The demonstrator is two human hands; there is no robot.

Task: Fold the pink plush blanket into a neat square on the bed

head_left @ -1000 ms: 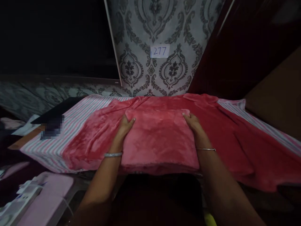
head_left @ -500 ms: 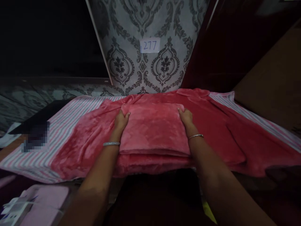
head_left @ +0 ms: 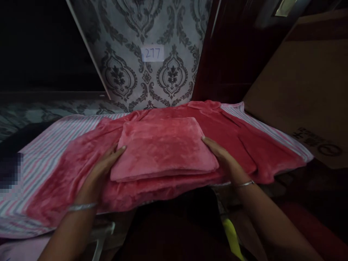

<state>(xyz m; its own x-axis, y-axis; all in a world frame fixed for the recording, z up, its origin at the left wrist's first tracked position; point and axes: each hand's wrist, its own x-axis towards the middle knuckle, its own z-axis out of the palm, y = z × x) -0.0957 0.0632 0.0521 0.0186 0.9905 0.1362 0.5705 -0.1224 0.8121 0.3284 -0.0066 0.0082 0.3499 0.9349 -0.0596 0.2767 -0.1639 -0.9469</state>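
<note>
A folded pink plush blanket (head_left: 163, 145) lies as a neat rectangular bundle in the middle, its layered front edge toward me. Beneath it spreads a larger red-pink plush cloth (head_left: 73, 166). My left hand (head_left: 108, 161) rests along the bundle's left side, thumb stretched out at its edge and the other fingers partly hidden. On the opposite side my right hand (head_left: 217, 150) touches the right edge, its thumb extended and its lower fingers out of sight. Both hands look open, flanking the bundle rather than wrapped round it.
A striped cloth (head_left: 51, 145) covers the surface underneath. Behind stand a patterned wall with a paper label (head_left: 152, 53), a dark screen (head_left: 40, 47) at left and a dark red panel (head_left: 225, 54). A cardboard box (head_left: 307, 90) is at right, a yellow-green object (head_left: 231, 235) below.
Both hands have slid from the bundle's far corners back toward me along its sides, and the thumbs have loosened. The view has swung right, bringing more of the box into sight.
</note>
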